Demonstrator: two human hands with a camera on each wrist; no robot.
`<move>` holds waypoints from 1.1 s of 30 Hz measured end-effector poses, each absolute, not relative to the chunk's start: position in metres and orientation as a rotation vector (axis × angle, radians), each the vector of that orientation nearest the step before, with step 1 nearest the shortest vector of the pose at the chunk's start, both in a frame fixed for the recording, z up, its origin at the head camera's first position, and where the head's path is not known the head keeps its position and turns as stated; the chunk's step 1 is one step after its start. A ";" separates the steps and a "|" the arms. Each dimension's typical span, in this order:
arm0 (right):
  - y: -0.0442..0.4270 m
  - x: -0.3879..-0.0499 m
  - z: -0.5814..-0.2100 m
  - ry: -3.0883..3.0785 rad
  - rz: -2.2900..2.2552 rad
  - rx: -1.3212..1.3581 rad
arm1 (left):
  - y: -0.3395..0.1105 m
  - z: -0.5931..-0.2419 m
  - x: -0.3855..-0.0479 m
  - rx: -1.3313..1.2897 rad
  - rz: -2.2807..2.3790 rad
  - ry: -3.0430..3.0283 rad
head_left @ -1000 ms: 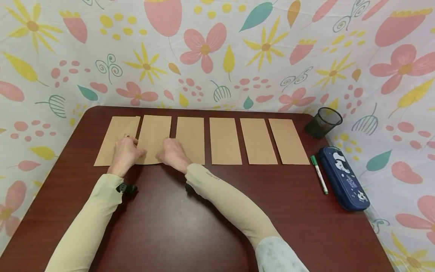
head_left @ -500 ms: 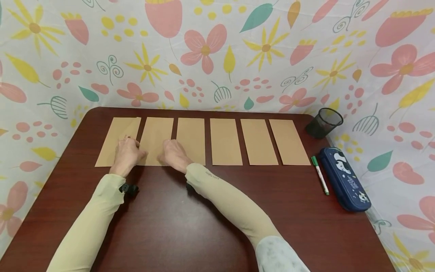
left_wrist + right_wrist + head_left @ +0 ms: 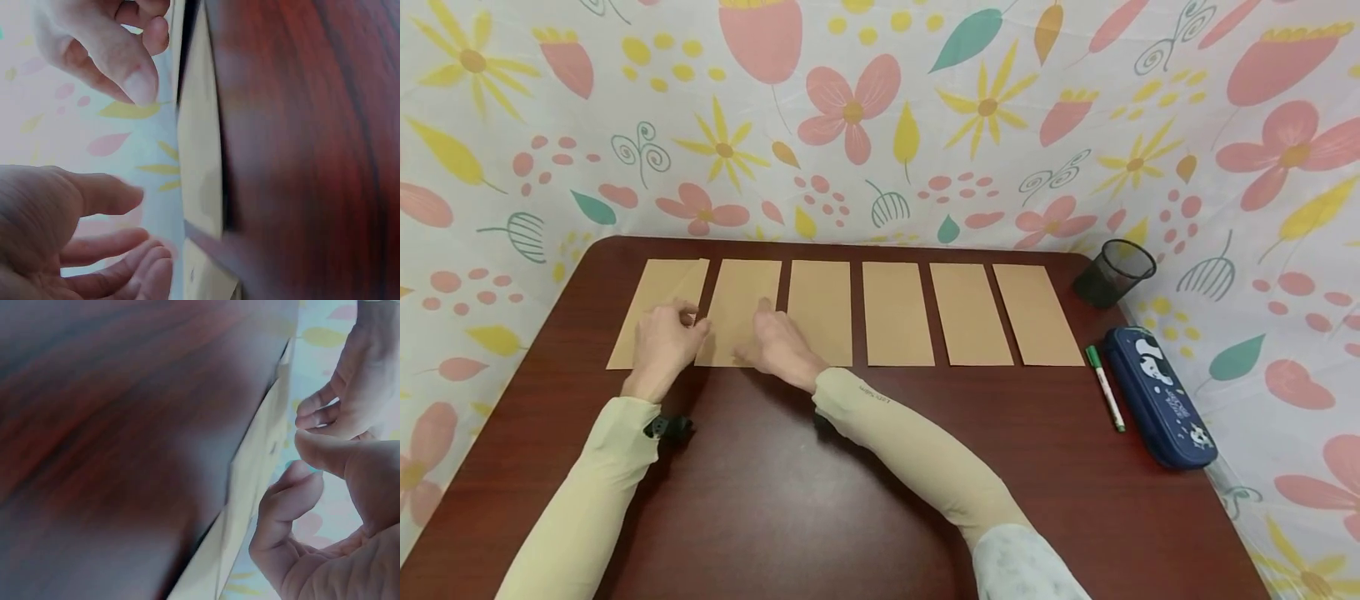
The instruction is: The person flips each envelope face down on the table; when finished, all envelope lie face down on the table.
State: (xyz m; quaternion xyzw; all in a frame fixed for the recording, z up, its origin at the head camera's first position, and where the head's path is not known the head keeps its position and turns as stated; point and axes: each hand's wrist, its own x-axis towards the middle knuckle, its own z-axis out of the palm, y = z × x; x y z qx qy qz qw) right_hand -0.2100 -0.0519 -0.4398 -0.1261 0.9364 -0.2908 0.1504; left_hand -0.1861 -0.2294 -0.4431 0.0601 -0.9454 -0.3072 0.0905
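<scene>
Several flat brown kraft-paper rectangles lie in a row along the back of the table; whether they are bags, envelopes or sheets I cannot tell. My left hand (image 3: 667, 342) is over the right part of the leftmost paper (image 3: 640, 312), near the gap to the second paper (image 3: 741, 292). In the left wrist view my left hand (image 3: 94, 231) has thumb and fingers apart, with nothing between them. My right hand (image 3: 778, 343) is above the second and third papers (image 3: 822, 292). The right wrist view shows my right hand (image 3: 337, 519) loosely bent, holding nothing.
A black mesh pen cup (image 3: 1112, 271) stands at the back right corner. In front of it lie a green-capped white marker (image 3: 1106, 387) and a dark blue pencil case (image 3: 1157, 396). Floral cloth (image 3: 880, 125) hangs behind the dark wooden table (image 3: 820, 500).
The second paper has straightened slightly into the row. My left hand has shifted left and off that paper's edge; my right hand's fingers have loosened and spread.
</scene>
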 end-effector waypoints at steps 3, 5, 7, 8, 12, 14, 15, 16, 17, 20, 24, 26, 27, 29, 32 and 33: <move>-0.062 -0.204 -0.433 2.698 -0.793 -0.435 | -0.240 -0.435 -0.180 0.244 -0.912 -2.716; -0.070 -0.202 -0.429 2.687 -0.753 -0.495 | -0.249 -0.430 -0.178 0.275 -0.909 -2.653; -0.079 -0.201 -0.425 2.686 -0.708 -0.565 | -0.257 -0.427 -0.176 0.301 -0.900 -2.599; -0.085 -0.201 -0.424 2.689 -0.690 -0.591 | -0.261 -0.426 -0.176 0.307 -0.900 -2.578; -0.110 -0.204 -0.422 2.719 -0.639 -0.637 | -0.271 -0.422 -0.174 0.347 -0.905 -2.541; -0.123 -0.207 -0.424 2.708 -0.647 -0.638 | -0.275 -0.420 -0.174 0.370 -0.906 -2.535; -0.130 -0.209 -0.426 2.704 -0.642 -0.641 | -0.276 -0.421 -0.174 0.381 -0.906 -2.537; -0.138 -0.213 -0.433 2.719 -0.632 -0.641 | -0.278 -0.421 -0.173 0.389 -0.907 -2.537; -0.145 -0.216 -0.436 2.721 -0.627 -0.648 | -0.279 -0.421 -0.173 0.397 -0.907 -2.537; -0.164 -0.228 -0.453 2.763 -0.587 -0.660 | -0.279 -0.423 -0.173 0.408 -0.918 -2.548; -0.184 -0.246 -0.482 2.795 -0.544 -0.674 | -0.278 -0.425 -0.173 0.396 -0.933 -2.556; -0.191 -0.252 -0.493 2.819 -0.499 -0.672 | -0.277 -0.425 -0.173 0.387 -0.936 -2.554; -0.195 -0.255 -0.500 2.837 -0.480 -0.660 | -0.278 -0.426 -0.173 0.384 -0.937 -2.550; -0.199 -0.259 -0.508 2.863 -0.450 -0.652 | -0.279 -0.427 -0.173 0.383 -0.938 -2.544; -0.200 -0.261 -0.515 2.881 -0.441 -0.649 | -0.284 -0.430 -0.174 0.411 -0.935 -2.557; -0.200 -0.261 -0.516 2.880 -0.452 -0.649 | -0.287 -0.431 -0.174 0.426 -0.932 -2.567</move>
